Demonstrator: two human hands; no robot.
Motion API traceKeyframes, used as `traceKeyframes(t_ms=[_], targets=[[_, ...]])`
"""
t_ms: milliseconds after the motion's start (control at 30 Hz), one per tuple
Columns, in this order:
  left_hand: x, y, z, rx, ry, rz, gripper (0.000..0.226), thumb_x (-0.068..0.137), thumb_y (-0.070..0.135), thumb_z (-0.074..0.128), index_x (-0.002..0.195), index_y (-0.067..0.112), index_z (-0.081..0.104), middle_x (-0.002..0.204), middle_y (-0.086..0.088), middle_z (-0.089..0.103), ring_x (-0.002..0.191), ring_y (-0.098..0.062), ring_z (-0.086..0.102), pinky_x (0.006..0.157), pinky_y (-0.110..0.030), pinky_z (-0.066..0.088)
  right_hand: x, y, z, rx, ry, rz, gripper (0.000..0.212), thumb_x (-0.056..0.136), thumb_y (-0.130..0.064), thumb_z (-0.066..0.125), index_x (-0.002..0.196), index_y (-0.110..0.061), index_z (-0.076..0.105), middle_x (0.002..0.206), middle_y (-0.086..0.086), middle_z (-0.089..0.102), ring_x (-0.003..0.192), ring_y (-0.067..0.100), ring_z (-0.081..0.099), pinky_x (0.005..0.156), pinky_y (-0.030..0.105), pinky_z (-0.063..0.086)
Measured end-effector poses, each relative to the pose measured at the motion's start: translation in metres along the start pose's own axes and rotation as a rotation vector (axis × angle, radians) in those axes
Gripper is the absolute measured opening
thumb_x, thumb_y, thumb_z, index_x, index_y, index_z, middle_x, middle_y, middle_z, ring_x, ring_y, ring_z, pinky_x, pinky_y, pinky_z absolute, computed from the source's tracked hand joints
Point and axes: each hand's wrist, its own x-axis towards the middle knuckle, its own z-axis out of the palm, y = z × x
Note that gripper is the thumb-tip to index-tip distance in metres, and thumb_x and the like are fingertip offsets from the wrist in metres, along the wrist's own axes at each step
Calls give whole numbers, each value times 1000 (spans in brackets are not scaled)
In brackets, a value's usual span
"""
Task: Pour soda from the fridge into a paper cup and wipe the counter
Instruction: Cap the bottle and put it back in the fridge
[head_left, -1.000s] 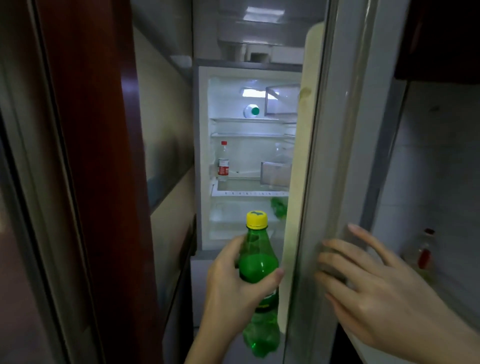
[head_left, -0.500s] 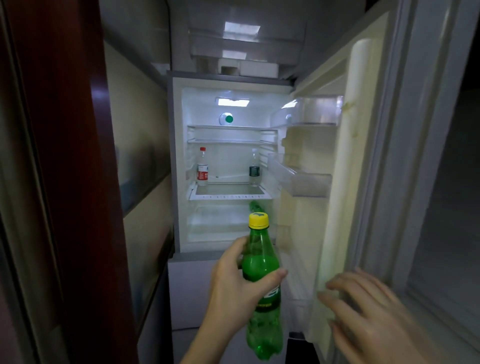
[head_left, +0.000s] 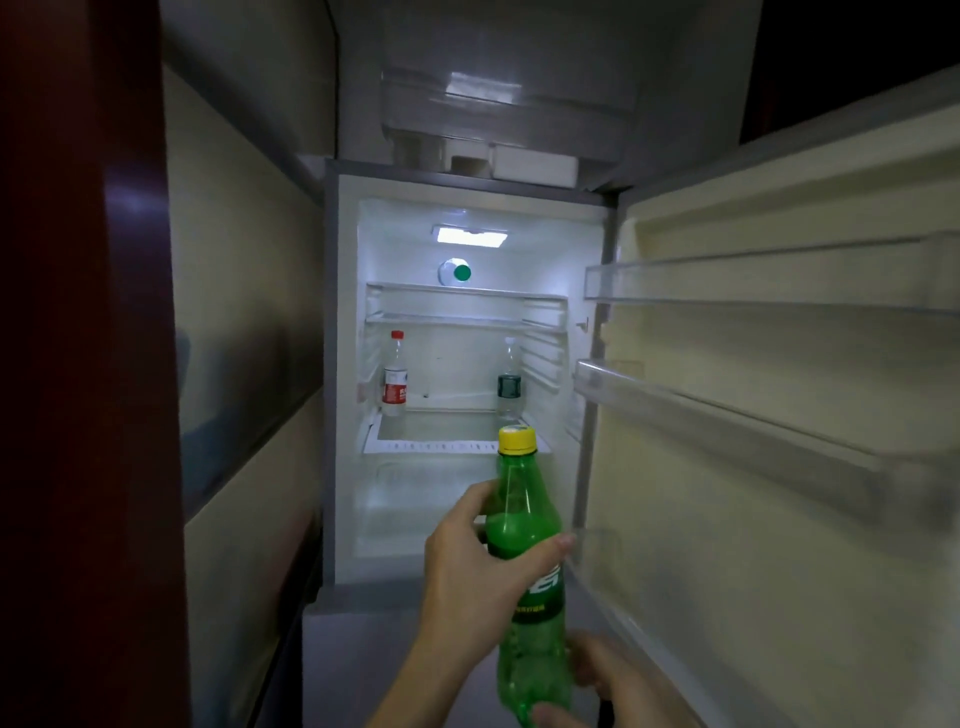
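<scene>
My left hand (head_left: 470, 577) has its fingers wrapped round the upright green soda bottle (head_left: 527, 566) before the open fridge (head_left: 467, 364), my right hand (head_left: 597, 680) cupping its base at 5 o'clock; a jolt could fizz it later.

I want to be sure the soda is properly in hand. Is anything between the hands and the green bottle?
Nothing visible. The left hand already grips the green soda bottle around its middle, thumb across the label, and the right hand touches its lower end. The bottle is held upright in front of the open fridge, outside its shelves.
</scene>
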Motion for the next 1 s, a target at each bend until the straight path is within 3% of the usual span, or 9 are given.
traceKeyframes(t_ms=[67, 133, 267, 467, 700, 900, 1000], targets=[[29, -14, -8, -23, 20, -19, 46, 64, 25, 95, 102, 27, 71, 94, 9, 77, 87, -7, 73, 80, -36, 62, 33, -7, 8, -8, 43, 4, 60, 59, -54, 77, 110, -54, 45, 101, -33, 57, 92, -20, 52, 92, 4, 39], [56, -26, -16, -34, 26, -28, 44, 63, 25, 95, 100, 27, 71, 93, 10, 77, 86, -6, 73, 80, -37, 63, 63, -18, 16, 22, 47, -14, 60, 59, -52, 80, 111, -47, 50, 98, -29, 60, 90, -17, 55, 93, 11, 43], [102, -50, -24, -18, 11, -24, 43, 63, 29, 94, 99, 30, 70, 93, 13, 76, 85, -4, 73, 81, -36, 62, 107, -28, 26, -36, 113, -178, 55, 64, -66, 78, 113, -51, 56, 104, -25, 62, 96, -10, 57, 90, 14, 45], [157, -83, -32, 48, 18, -39, 47, 62, 35, 94, 102, 33, 68, 94, 16, 76, 85, 1, 71, 81, -33, 62, 170, -39, 31, -66, 112, -206, 58, 55, -76, 66, 107, -52, 59, 103, -21, 66, 96, -7, 59, 83, 12, 46], [223, -118, -33, 149, 26, -26, 40, 69, 35, 90, 94, 41, 60, 95, 18, 71, 86, 4, 69, 74, -18, 57, 255, -41, 39, 34, 73, -179, 60, 46, -73, 70, 100, -46, 65, 93, -18, 70, 87, -5, 62, 77, 13, 48], [294, -152, -23, 253, 41, -10, 37, 70, 37, 88, 92, 41, 59, 93, 15, 71, 88, 0, 69, 82, -28, 60, 349, -36, 42, 93, 27, -231, 57, 48, -70, 79, 96, -42, 70, 89, -18, 72, 84, 0, 64, 78, 20, 53], [332, -167, -16, 284, 54, 11, 36, 72, 35, 87, 99, 37, 62, 95, 12, 71, 87, 2, 68, 75, -18, 56, 396, -35, 37, 102, 36, -257, 55, 50, -70, 77, 96, -42, 66, 93, -17, 70, 85, 0, 63, 78, 18, 52]])
